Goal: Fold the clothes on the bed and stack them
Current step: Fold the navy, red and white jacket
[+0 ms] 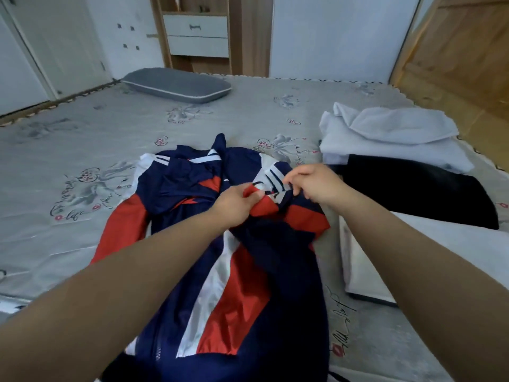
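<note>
**Jacket sleeve gathered at mid-frame, finished pile waiting at right**

At the upper left of the frame a grey pillow (176, 84) lies flat near the far edge of the bed (68, 150), well apart from the work. The navy, red and white jacket (248, 285) is spread down the middle of the frame from centre to lower edge, one red sleeve trailing out to the left — laid open, it seems, so its parts can be folded inward one by one.

At centre the left hand (234, 205) pinches a red bunch of the jacket's cloth, and just to its right the right hand (311, 186) grips the striped white-and-navy part, fingers curled round it. Both hands hold the same gathered section, probably to bring a sleeve across the body.

Right of centre a black garment (418, 188) lies with white clothes (385, 133) piled above it — likely the stack the jacket will join.
</note>
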